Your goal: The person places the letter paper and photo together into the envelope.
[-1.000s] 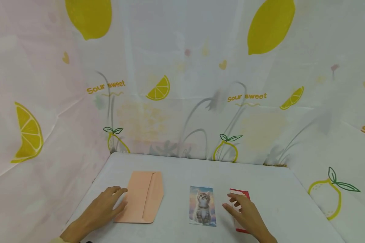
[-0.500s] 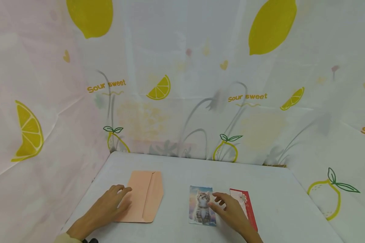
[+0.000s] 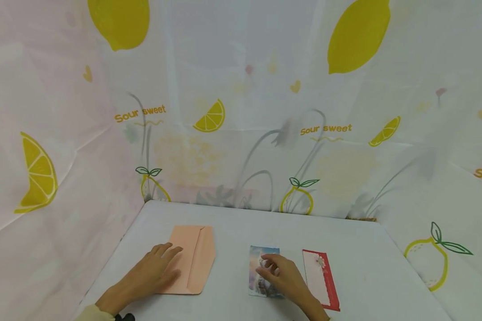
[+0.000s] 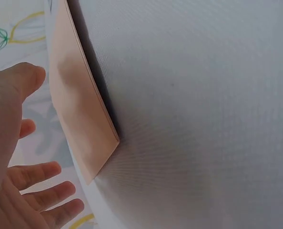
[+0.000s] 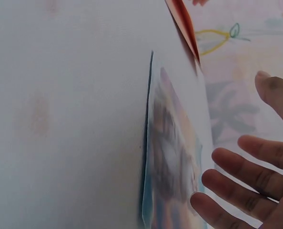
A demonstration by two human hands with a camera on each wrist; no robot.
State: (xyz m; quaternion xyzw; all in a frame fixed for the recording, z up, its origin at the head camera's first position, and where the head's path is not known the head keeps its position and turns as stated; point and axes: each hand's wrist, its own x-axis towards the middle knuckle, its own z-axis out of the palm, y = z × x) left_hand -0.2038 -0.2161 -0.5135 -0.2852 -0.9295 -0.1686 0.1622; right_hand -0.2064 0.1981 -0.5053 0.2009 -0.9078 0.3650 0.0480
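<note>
A peach-coloured envelope (image 3: 202, 263) lies on the left half of the white table, its flap side up. My left hand (image 3: 150, 272) hovers over the envelope's left part with relaxed, spread fingers; the left wrist view shows its fingers (image 4: 55, 195) apart from the paper. Right of the envelope lies a kitten picture card (image 3: 254, 267), partly hidden under my right hand (image 3: 283, 276). In the right wrist view the same card (image 5: 172, 157) sits flat below loosely bent fingers (image 5: 237, 186) that hold nothing.
A red-and-white card (image 3: 321, 281) with a flower decoration lies to the right of the kitten card. White sheets printed with lemons (image 3: 297, 200) enclose the table (image 3: 233, 227) at the back and both sides. A small black object (image 3: 125, 317) shows beside the left wrist.
My right hand has moved left, from above the red-and-white card to above the kitten card, uncovering the former. My left hand has drifted slightly right over the envelope.
</note>
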